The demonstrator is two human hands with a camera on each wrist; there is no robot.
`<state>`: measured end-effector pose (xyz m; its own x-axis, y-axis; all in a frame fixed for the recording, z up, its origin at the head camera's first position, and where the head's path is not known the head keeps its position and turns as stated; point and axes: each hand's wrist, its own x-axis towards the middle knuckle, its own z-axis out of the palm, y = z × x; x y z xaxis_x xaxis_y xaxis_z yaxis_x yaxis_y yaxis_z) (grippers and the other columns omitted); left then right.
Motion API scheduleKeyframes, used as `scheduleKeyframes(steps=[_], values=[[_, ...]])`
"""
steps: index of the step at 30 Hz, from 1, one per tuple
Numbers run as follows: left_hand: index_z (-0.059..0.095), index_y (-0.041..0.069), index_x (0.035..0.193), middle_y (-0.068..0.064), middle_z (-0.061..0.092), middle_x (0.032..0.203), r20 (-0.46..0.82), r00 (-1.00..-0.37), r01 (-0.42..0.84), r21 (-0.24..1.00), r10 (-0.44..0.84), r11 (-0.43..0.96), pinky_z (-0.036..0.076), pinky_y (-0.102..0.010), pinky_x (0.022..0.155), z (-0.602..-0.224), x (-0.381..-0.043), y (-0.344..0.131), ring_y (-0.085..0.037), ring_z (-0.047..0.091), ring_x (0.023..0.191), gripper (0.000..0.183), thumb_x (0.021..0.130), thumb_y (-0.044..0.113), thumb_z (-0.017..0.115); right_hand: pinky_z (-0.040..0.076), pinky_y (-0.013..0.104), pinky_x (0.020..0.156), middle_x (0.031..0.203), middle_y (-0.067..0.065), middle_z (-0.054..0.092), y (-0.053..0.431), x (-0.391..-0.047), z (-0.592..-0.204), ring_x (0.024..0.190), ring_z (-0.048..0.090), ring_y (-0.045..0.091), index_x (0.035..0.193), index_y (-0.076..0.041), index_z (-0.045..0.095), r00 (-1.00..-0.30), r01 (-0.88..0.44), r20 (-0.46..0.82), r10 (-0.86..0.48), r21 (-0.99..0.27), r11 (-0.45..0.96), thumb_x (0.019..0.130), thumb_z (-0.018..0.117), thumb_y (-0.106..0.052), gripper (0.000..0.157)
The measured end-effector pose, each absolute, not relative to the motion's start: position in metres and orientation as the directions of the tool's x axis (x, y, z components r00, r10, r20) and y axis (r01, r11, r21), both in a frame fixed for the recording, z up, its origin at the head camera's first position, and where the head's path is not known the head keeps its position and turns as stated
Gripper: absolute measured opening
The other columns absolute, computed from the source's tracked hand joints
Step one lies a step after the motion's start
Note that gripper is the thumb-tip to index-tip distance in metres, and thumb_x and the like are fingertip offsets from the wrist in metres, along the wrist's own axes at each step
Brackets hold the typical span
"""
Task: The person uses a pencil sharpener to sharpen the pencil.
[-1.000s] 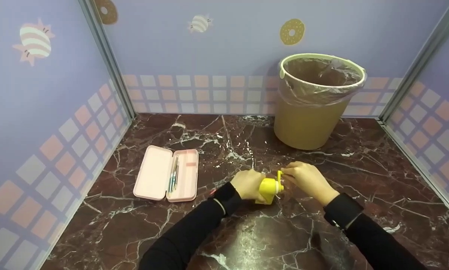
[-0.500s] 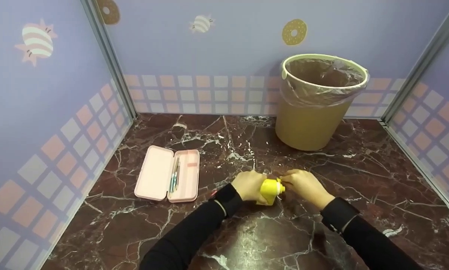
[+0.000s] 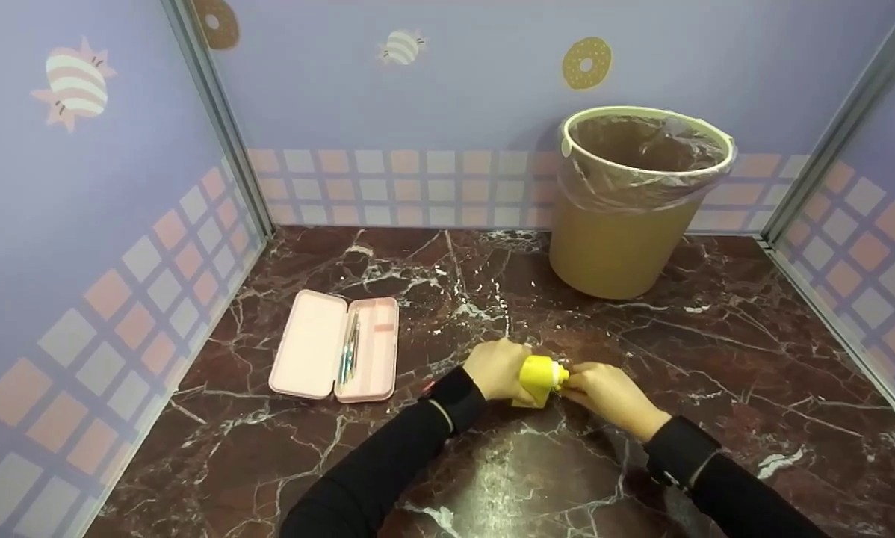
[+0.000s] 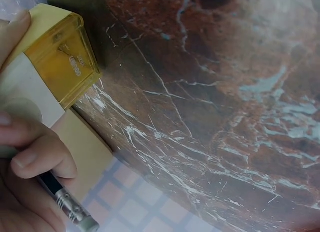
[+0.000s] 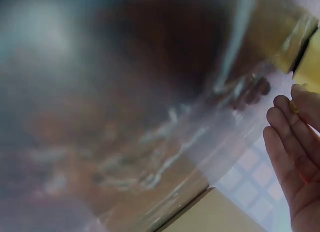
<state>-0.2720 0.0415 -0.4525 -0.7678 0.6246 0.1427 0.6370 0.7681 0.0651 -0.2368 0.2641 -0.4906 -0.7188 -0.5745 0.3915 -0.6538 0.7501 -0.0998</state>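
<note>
In the head view my left hand [image 3: 498, 369] grips a yellow crank pencil sharpener [image 3: 537, 373] on the table. The left wrist view shows its clear yellow shavings box [image 4: 70, 62]. Below the curled fingers [image 4: 47, 154] in that view, the ferrule and eraser end of a pencil [image 4: 74, 212] sticks out; its other end is hidden. On the sharpener's right side, my right hand [image 3: 613, 392] pinches the crank handle, mostly covered by the fingers. A small yellow knob [image 5: 294, 107] shows between thumb and fingers in the right wrist view.
A pink pencil case [image 3: 376, 351] lies open at the left, several slim pencils [image 3: 350, 351] inside. At the back right stands a bin [image 3: 612, 254] with a clear plastic liner. Patterned panels [image 3: 417, 97] close off the back and sides of the dark marble-look table [image 3: 388, 463].
The crank has turned from pointing up to lower down, and my right hand has moved down with it. My left hand and the sharpener stay in place.
</note>
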Motion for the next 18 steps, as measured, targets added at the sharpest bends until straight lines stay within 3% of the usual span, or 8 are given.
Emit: scheduleKeyframes(steps=[6,18], values=[[0.071,0.015,0.092,-0.001,0.077,0.088,0.137,-0.773,0.631,0.064,0.619,0.773,0.061,-0.034,0.066,-0.453,-0.272,0.043,-0.019,0.074,0.08,0.055,0.063,0.057,0.091,0.061,0.036,0.07,0.085,0.003,0.077,0.267,-0.226,-0.49,0.074,0.072,0.019,0.093,-0.011,0.08,-0.68,-0.698,0.394,-0.618,-0.093,0.71,0.082,0.081,-0.011,0.011],[0.072,0.015,0.092,-0.001,0.078,0.089,0.113,-0.779,0.625,0.075,0.616,0.777,0.061,-0.034,0.066,-0.452,-0.273,0.044,-0.019,0.074,0.081,0.053,0.063,0.054,0.092,0.063,0.036,0.079,0.1,0.006,0.079,0.266,-0.21,-0.487,0.088,0.077,0.021,0.096,-0.009,0.08,-0.618,-0.748,0.428,-0.659,-0.06,0.661,0.082,0.081,-0.009,0.014]])
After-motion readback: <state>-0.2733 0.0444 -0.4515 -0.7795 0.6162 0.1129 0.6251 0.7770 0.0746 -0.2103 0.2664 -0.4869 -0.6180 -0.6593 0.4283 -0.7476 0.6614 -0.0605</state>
